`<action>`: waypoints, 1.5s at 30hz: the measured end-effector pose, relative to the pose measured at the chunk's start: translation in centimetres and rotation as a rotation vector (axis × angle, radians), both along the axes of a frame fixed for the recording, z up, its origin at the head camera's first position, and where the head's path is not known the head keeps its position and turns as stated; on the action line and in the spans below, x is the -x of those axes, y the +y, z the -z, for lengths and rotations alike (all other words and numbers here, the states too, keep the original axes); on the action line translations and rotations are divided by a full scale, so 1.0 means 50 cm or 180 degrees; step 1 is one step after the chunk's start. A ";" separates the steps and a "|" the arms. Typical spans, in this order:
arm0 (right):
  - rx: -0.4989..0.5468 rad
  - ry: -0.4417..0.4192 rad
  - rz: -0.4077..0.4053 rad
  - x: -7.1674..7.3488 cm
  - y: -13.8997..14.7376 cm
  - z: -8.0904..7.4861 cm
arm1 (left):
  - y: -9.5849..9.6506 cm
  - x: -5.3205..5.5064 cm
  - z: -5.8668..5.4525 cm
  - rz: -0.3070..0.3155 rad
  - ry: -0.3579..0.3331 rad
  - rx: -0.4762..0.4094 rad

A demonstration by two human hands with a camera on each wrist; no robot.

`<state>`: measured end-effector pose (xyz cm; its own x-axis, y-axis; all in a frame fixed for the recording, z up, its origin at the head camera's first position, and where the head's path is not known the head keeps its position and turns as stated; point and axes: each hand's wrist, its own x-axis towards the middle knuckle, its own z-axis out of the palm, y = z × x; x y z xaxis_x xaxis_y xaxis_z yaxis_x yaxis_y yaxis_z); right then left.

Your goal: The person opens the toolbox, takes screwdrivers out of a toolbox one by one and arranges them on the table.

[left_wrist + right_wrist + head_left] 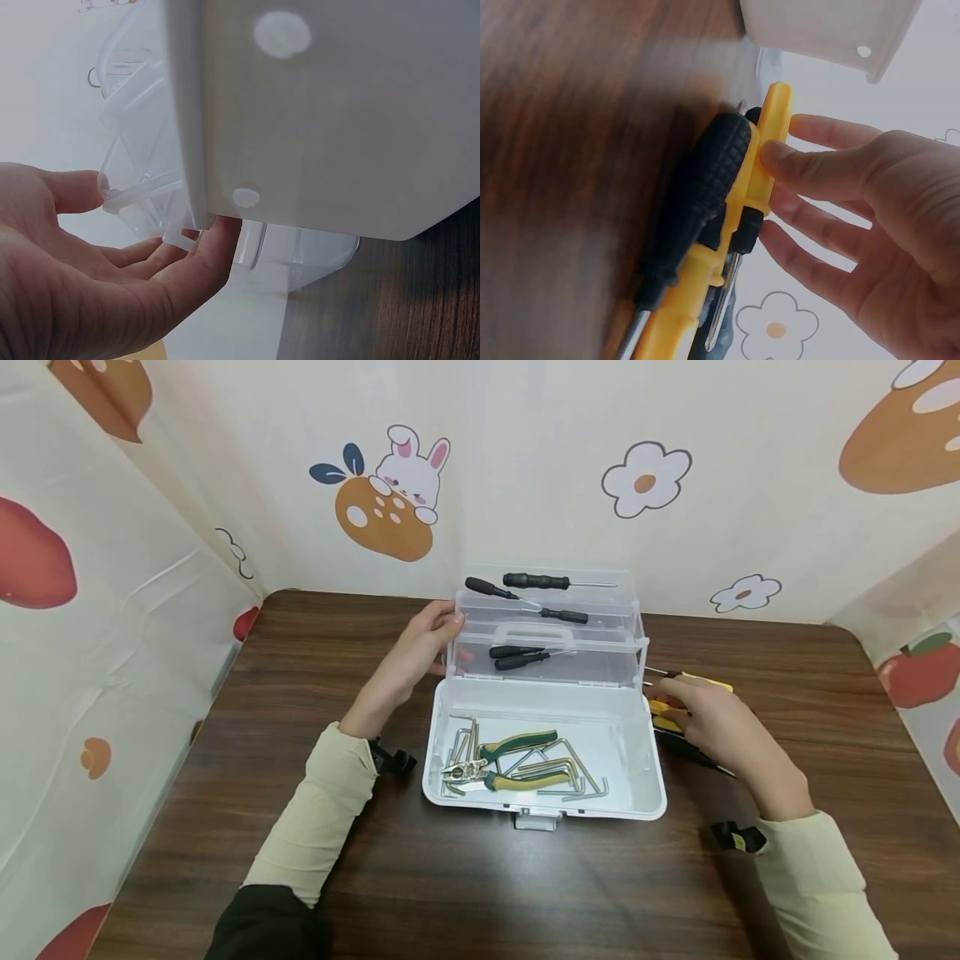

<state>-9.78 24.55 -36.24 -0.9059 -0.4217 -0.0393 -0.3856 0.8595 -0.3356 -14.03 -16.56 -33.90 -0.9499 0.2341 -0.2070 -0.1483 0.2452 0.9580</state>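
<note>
A white toolbox (633, 718) stands unfolded, with clear plastic trays (611, 668) raised at its back. My left hand (408, 660) grips the trays' left end, thumb on one edge and fingers curled around behind, as the left wrist view shows. To the right of the box, my right hand (723, 727) pinches a yellow-handled screwdriver (778, 112) between thumb and fingers. Beside it lie a black-handled screwdriver (716, 165) and more yellow-handled tools, partly hidden by the hand in the head view. Pliers (525, 742) with green and yellow handles lie inside the box among several hex keys (555, 764).
Several small black screwdrivers (536, 581) rest in the clear trays. A latch (536, 821) juts from the box's front. The dark wooden table (600, 893) ends at a patterned curtain (525, 485) at the back.
</note>
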 end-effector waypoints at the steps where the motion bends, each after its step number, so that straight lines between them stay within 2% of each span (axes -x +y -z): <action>1: -0.0006 -0.0002 -0.0013 -0.001 0.000 0.001 | 0.000 0.000 0.000 0.0001 0.0000 -0.0001; 15: -0.0020 0.0079 -0.0029 -0.002 0.000 0.013 | 0.001 0.000 0.002 0.0005 0.0039 -0.0046; 20: 0.0060 0.0297 -0.0052 0.000 -0.004 0.005 | 0.001 -0.001 0.001 0.0002 0.0039 -0.0042; 25: 0.0124 0.0446 -0.0086 0.014 -0.018 -0.024 | 0.000 -0.001 -0.003 -0.0013 0.0025 -0.0039; 31: 0.0072 0.0437 0.0000 0.037 -0.042 -0.080 | 0.000 0.000 -0.002 -0.0017 0.0017 -0.0029; 34: 0.0039 0.0544 -0.0006 0.049 -0.052 -0.107 | 0.000 0.001 0.000 -0.0009 0.0024 -0.0019; 40: -0.0046 0.0808 -0.0148 0.072 -0.078 -0.151 | 0.001 0.001 0.001 -0.0014 0.0025 -0.0032; 45: 0.0024 0.0910 -0.0276 0.087 -0.106 -0.170 | 0.002 0.000 0.000 -0.0016 0.0031 -0.0031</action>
<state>-14.15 19.27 -27.74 -0.8402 -0.4974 0.2158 -0.5374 0.8170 -0.2091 -14.04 -16.46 -33.92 -0.9530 0.2313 -0.1956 -0.1403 0.2352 0.9618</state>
